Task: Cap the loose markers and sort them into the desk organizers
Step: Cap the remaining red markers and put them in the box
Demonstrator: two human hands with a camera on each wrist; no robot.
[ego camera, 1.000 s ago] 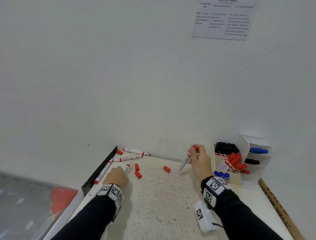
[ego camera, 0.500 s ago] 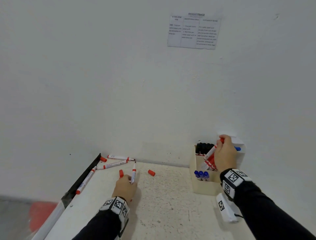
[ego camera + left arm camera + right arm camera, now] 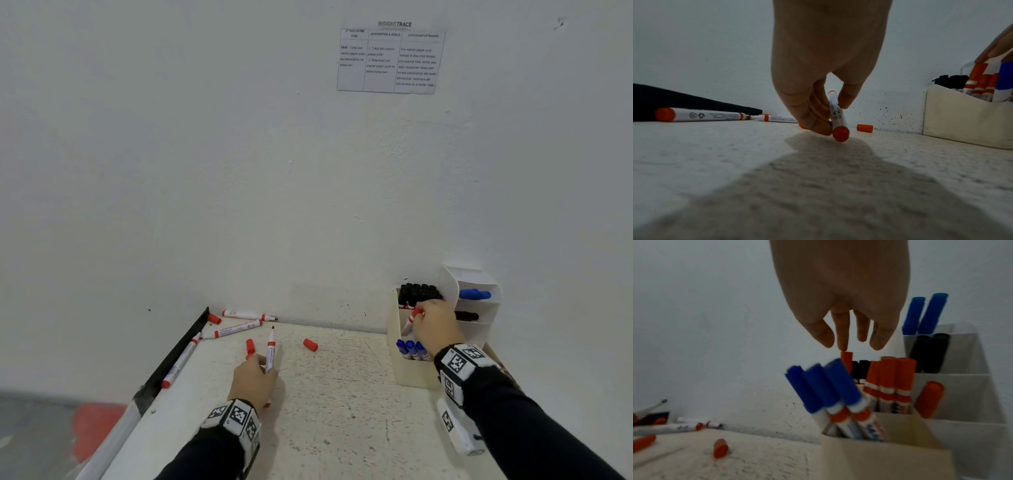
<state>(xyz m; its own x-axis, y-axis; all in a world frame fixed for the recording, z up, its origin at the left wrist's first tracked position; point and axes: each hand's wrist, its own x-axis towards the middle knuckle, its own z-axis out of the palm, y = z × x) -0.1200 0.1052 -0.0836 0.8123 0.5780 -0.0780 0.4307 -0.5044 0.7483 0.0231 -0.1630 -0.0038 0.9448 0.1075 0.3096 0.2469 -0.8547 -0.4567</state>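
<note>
Since half a second ago: right hand [image 3: 436,327] lowered into cream box [image 3: 407,375] at table's far right, fingers straightened, one fingertip [image 3: 843,346] touching the capped red marker [image 3: 412,320] now among the others. Left hand [image 3: 253,382] unchanged, pinching an uncapped marker [image 3: 270,349]. Only on right wrist view: fingers released, not gripping.

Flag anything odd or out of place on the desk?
Three uncapped red markers lie by the back-left corner, tips bare, with loose red caps scattered nearby. The left hand holds a fourth marker, also uncapped. Markers in the cream box are capped.
</note>
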